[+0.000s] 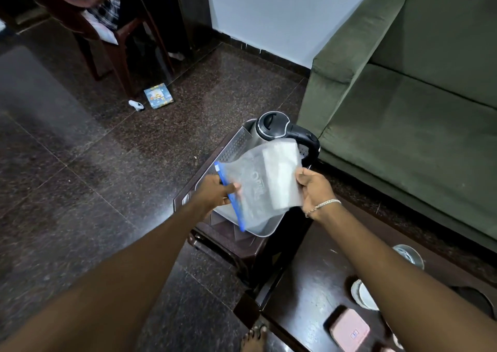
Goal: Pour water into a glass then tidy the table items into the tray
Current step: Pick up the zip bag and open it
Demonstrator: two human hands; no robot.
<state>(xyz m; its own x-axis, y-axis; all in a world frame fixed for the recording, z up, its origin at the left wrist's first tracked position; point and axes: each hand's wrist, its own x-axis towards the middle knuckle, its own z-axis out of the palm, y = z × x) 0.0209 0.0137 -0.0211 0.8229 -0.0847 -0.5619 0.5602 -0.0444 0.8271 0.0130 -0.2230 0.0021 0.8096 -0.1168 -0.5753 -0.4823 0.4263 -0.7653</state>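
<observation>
Your left hand (pixel 217 191) pinches the blue zip edge of a clear zip-lock bag (pixel 262 185), fingers closed on it; your right hand (pixel 313 187) grips the bag's opposite side, thumb on top. The bag hangs between both hands, over a metal tray (pixel 231 147). Just beyond your right hand, an electric kettle (pixel 274 127) stands in the tray's far end. Below your right forearm, on the dark table (pixel 304 279), a glass (pixel 410 255) and a pink box (pixel 349 330) sit.
</observation>
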